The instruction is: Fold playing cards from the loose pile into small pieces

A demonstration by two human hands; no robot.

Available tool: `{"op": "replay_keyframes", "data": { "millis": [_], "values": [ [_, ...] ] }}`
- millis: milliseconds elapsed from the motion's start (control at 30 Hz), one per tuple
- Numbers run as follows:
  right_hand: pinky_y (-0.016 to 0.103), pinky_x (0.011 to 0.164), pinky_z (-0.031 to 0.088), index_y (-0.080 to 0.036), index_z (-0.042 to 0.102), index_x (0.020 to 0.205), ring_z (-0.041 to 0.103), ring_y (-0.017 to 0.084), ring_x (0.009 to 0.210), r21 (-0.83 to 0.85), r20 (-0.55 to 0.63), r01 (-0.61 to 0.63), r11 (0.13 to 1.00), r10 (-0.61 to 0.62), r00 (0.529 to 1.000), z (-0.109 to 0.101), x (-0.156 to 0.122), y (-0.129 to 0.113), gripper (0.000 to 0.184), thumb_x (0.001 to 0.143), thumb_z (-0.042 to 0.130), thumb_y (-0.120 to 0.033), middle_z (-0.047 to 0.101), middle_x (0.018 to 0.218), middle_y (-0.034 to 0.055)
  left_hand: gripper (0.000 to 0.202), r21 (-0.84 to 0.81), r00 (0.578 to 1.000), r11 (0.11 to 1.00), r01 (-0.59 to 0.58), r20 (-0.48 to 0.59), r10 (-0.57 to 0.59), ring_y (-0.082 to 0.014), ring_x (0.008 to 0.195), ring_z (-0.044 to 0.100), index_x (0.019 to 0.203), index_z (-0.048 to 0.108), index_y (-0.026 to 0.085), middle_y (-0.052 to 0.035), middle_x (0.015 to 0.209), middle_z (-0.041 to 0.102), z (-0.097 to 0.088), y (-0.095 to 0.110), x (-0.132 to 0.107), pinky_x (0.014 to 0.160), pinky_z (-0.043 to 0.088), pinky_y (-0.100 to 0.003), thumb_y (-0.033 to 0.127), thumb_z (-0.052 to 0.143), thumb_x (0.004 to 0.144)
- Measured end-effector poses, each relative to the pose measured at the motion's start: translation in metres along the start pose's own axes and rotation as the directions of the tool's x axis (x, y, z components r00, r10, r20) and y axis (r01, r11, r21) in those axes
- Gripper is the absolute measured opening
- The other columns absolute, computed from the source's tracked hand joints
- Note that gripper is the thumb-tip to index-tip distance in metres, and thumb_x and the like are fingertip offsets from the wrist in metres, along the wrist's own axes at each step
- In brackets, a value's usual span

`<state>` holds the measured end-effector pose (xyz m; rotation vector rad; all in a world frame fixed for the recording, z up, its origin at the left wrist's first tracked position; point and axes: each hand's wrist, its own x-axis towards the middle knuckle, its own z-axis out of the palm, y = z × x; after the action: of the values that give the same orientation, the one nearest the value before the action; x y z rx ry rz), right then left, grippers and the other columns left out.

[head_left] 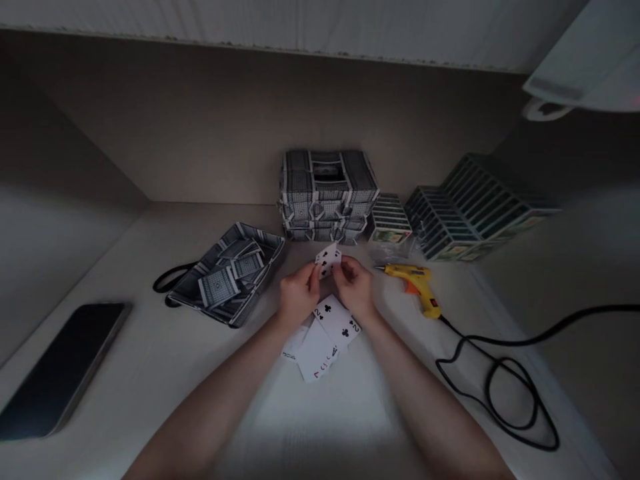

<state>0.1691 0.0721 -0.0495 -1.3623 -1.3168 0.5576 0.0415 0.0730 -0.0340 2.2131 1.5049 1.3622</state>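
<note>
Between my two hands a playing card [327, 259] with black clubs is held up off the table, its top corner bent or folded. My left hand [299, 291] pinches its left edge. At the right edge my right hand [355, 287] grips it, fingers curled. Just below my hands lies a loose pile of cards, with a two of clubs [336, 321] on top and a card with red marks [316, 353] under it. To the left sits a tray made of cards [257, 293], holding several face-down cards [220, 285].
A box structure built of cards [327, 193] stands at the back. Right of it are stacked card boxes [480, 207] and a smaller stack [390, 219]. A yellow glue gun [417, 283] with a looping black cord [520, 373] lies right. A phone [63, 367] lies left; a shelf [300, 27] overhangs.
</note>
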Motion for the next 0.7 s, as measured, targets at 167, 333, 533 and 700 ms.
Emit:
{"op": "replay_keyframes", "data": {
  "millis": [167, 333, 533, 700],
  "values": [
    [0.026, 0.058, 0.048, -0.016, 0.063, 0.088, 0.061, 0.015, 0.063, -0.036, 0.009, 0.027, 0.999, -0.027, 1.000, 0.0005, 0.0014, 0.0019, 0.024, 0.081, 0.047, -0.032, 0.068, 0.076, 0.0054, 0.024, -0.052, 0.996, 0.995, 0.086, -0.021, -0.087, -0.0082, 0.043, 0.049, 0.073, 0.064, 0.014, -0.0002, 0.051, 0.058, -0.0009, 0.0002, 0.0015, 0.045, 0.032, -0.020, 0.029, 0.049, 0.083],
    [0.026, 0.054, 0.045, -0.017, 0.064, 0.086, 0.060, 0.015, 0.058, -0.212, -0.005, 0.086, 0.973, -0.089, 0.996, -0.0038, -0.0011, -0.0034, 0.025, 0.083, 0.044, -0.031, 0.068, 0.071, 0.0050, 0.024, -0.153, 0.997, 0.985, 0.077, 0.029, -0.074, -0.0069, 0.042, 0.047, 0.068, 0.063, 0.015, 0.0019, 0.049, 0.056, -0.0021, 0.0038, 0.0012, 0.043, 0.032, -0.019, 0.030, 0.051, 0.082],
    [0.026, 0.056, 0.045, -0.018, 0.064, 0.084, 0.061, 0.017, 0.059, -0.363, -0.038, 0.110, 0.925, -0.132, 0.990, -0.0038, -0.0049, -0.0034, 0.023, 0.081, 0.044, -0.029, 0.068, 0.070, 0.0063, 0.024, -0.270, 0.997, 0.962, 0.042, 0.080, -0.021, -0.0068, 0.046, 0.050, 0.067, 0.064, 0.016, 0.0014, 0.053, 0.059, -0.0043, 0.0075, 0.0008, 0.046, 0.036, -0.018, 0.031, 0.052, 0.081],
    [0.024, 0.052, 0.045, -0.017, 0.064, 0.079, 0.060, 0.015, 0.055, -0.179, -0.012, 0.024, 0.984, -0.026, 1.000, -0.0029, -0.0005, -0.0027, 0.020, 0.078, 0.049, -0.031, 0.066, 0.065, 0.0031, 0.023, -0.209, 0.997, 0.976, 0.066, 0.058, -0.055, -0.0070, 0.045, 0.048, 0.071, 0.064, 0.015, 0.0014, 0.053, 0.058, -0.0011, 0.0038, -0.0006, 0.046, 0.035, -0.019, 0.031, 0.051, 0.082]
  ]
}}
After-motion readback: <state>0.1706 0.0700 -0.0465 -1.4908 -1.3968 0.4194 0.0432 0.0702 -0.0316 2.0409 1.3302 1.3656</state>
